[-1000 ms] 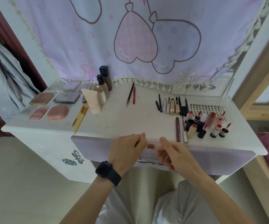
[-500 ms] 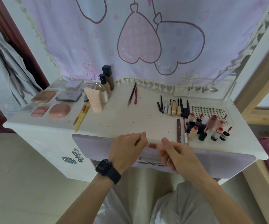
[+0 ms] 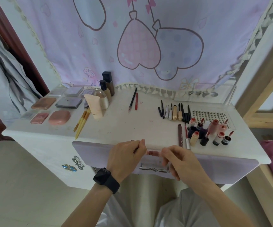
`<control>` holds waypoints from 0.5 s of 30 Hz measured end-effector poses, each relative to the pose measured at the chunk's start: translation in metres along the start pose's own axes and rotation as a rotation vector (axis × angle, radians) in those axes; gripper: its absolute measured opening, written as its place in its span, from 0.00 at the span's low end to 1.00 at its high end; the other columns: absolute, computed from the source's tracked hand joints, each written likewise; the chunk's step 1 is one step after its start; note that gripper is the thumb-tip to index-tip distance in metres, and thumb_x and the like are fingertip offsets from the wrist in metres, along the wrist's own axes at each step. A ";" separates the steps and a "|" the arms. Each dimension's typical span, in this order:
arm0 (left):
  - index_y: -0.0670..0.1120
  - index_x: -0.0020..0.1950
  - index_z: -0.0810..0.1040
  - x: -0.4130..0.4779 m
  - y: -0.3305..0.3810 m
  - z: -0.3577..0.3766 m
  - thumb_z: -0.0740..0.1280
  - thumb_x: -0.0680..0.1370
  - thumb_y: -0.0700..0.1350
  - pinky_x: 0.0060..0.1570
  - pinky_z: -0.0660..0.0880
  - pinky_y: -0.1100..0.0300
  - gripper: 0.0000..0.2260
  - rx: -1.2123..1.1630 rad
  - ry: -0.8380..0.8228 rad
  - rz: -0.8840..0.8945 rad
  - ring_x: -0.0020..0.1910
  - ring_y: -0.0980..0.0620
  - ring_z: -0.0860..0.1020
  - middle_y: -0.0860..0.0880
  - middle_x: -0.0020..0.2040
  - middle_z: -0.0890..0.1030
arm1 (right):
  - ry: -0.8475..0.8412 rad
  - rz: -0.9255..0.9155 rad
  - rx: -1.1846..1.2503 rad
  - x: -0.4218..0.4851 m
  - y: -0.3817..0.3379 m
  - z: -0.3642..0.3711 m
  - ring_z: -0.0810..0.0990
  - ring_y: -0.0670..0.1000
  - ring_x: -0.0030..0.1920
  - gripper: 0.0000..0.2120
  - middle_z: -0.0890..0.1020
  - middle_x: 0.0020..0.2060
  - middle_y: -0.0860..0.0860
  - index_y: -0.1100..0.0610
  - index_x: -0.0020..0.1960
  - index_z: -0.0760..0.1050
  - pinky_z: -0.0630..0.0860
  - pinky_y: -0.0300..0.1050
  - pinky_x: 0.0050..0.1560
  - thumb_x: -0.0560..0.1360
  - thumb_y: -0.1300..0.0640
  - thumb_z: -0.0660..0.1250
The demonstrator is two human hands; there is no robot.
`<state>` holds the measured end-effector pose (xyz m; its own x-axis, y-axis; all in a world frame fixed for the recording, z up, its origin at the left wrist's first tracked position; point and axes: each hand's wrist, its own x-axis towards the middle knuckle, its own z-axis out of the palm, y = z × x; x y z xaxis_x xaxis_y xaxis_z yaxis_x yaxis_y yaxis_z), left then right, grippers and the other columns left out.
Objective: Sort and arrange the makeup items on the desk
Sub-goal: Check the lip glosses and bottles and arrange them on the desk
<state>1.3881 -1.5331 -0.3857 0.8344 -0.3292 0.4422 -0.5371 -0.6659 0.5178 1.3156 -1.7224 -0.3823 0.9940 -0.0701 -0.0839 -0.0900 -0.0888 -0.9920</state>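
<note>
While both hands meet at the front edge of the desk (image 3: 124,123), a small pink lip tube (image 3: 153,152) lies level between them, just above the lavender drawer front (image 3: 96,153).

- Left hand (image 3: 126,155): fingers curled, thumb on top, pinching the tube's left end. A black watch (image 3: 106,178) sits on the wrist.
- Right hand (image 3: 181,163): thumb and fingers pinching the tube's right end. How much of the tube is hidden inside either grip cannot be told.
- Desk, left side: flat palettes (image 3: 43,103) and a rounded pink compact (image 3: 59,117). Yellow brushes (image 3: 81,122) lie beside them.
- Back, near the curtain (image 3: 139,46): a pale squeeze tube (image 3: 94,107) standing cap-down, and dark-capped bottles (image 3: 107,86) upright behind it.
- Centre back: a black pencil (image 3: 132,100) and a red pencil (image 3: 136,101) side by side.
- Right side: a row of pens and mascaras (image 3: 173,112). In front of it, small lip bottles (image 3: 209,133) are clustered upright. A brown pencil (image 3: 179,134) lies just left of the cluster, and a lash tray (image 3: 209,114) lies behind it.
</note>
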 end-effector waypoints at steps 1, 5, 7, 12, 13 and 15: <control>0.46 0.28 0.62 0.000 -0.001 -0.001 0.54 0.80 0.57 0.24 0.59 0.53 0.23 -0.010 -0.005 -0.013 0.24 0.46 0.63 0.49 0.22 0.64 | -0.001 -0.020 -0.021 -0.001 0.000 -0.001 0.75 0.48 0.25 0.07 0.85 0.39 0.51 0.44 0.44 0.82 0.70 0.39 0.23 0.78 0.46 0.67; 0.42 0.29 0.67 -0.001 -0.004 -0.002 0.52 0.80 0.58 0.26 0.63 0.51 0.26 -0.018 0.008 -0.044 0.26 0.44 0.68 0.46 0.24 0.70 | 0.000 -0.033 -0.057 -0.002 0.000 -0.002 0.82 0.52 0.31 0.06 0.84 0.51 0.43 0.42 0.54 0.79 0.74 0.41 0.26 0.78 0.50 0.71; 0.42 0.29 0.68 -0.002 -0.004 -0.002 0.52 0.80 0.59 0.26 0.63 0.52 0.26 -0.022 0.004 -0.033 0.26 0.44 0.68 0.46 0.24 0.70 | -0.020 0.010 -0.058 -0.003 -0.002 0.001 0.82 0.51 0.31 0.08 0.85 0.51 0.42 0.39 0.55 0.78 0.74 0.39 0.27 0.76 0.42 0.70; 0.43 0.29 0.68 -0.001 -0.003 -0.001 0.52 0.80 0.59 0.26 0.65 0.51 0.26 -0.033 -0.004 -0.022 0.25 0.45 0.70 0.47 0.24 0.72 | -0.049 -0.013 -0.024 -0.003 -0.001 0.003 0.73 0.47 0.24 0.14 0.84 0.35 0.52 0.46 0.47 0.83 0.69 0.35 0.25 0.76 0.38 0.64; 0.43 0.29 0.68 -0.001 -0.003 -0.002 0.52 0.80 0.59 0.26 0.65 0.52 0.26 -0.041 -0.003 -0.021 0.26 0.45 0.70 0.47 0.24 0.72 | -0.046 -0.026 -0.026 -0.003 -0.001 0.002 0.73 0.47 0.24 0.11 0.84 0.36 0.51 0.45 0.47 0.82 0.69 0.36 0.25 0.76 0.40 0.64; 0.43 0.29 0.69 -0.001 -0.004 -0.003 0.52 0.80 0.59 0.26 0.64 0.52 0.26 -0.064 -0.005 -0.028 0.25 0.45 0.70 0.46 0.24 0.72 | -0.036 -0.065 -0.044 -0.004 0.000 0.000 0.75 0.47 0.26 0.05 0.85 0.41 0.48 0.43 0.48 0.81 0.71 0.35 0.26 0.78 0.46 0.66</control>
<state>1.3891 -1.5278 -0.3865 0.8496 -0.3146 0.4233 -0.5203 -0.6311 0.5753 1.3121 -1.7221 -0.3818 0.9994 -0.0270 -0.0237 -0.0271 -0.1352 -0.9904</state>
